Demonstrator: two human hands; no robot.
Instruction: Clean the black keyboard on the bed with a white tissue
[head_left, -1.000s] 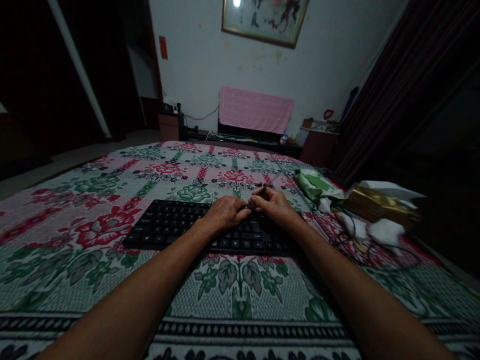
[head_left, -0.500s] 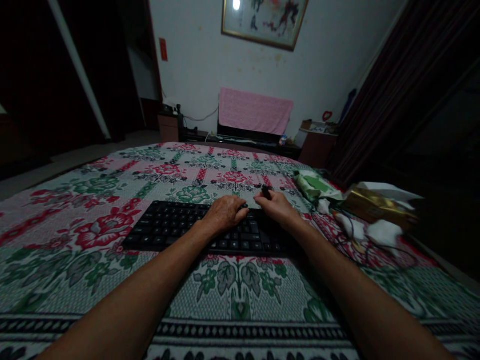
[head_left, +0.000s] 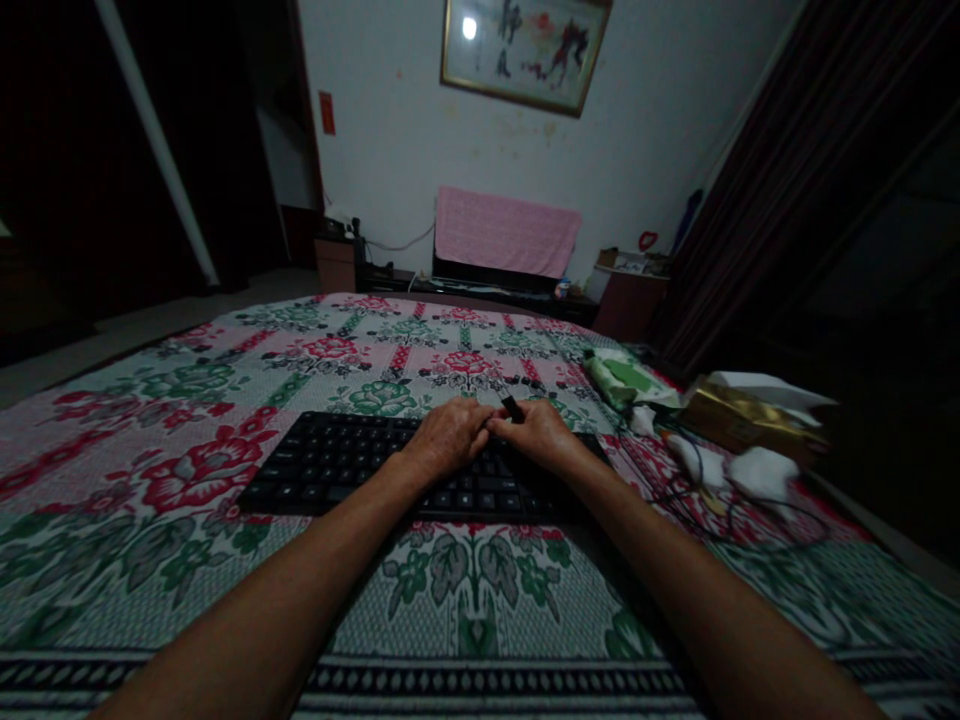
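Note:
A black keyboard [head_left: 337,465] lies on the flowered bedspread [head_left: 187,470] in front of me. My left hand [head_left: 448,437] rests on the keys near the keyboard's middle, fingers curled down onto them. My right hand [head_left: 541,435] is right beside it, touching it, fingers pinched round a small dark stick-like tool [head_left: 513,407] whose end pokes up past the knuckles. What the tool's lower tip touches is hidden by the hands.
To the right lie a green and white packet [head_left: 624,375], a gold box [head_left: 739,420], white wads [head_left: 754,470] and a dark cable [head_left: 742,525]. Beyond the bed stand a low unit draped with a pink cloth [head_left: 506,230] and a dark curtain [head_left: 757,200].
My right hand, which had drawn away to the right with the tool, has come back against my left hand over the keys. The camera has tipped up slightly.

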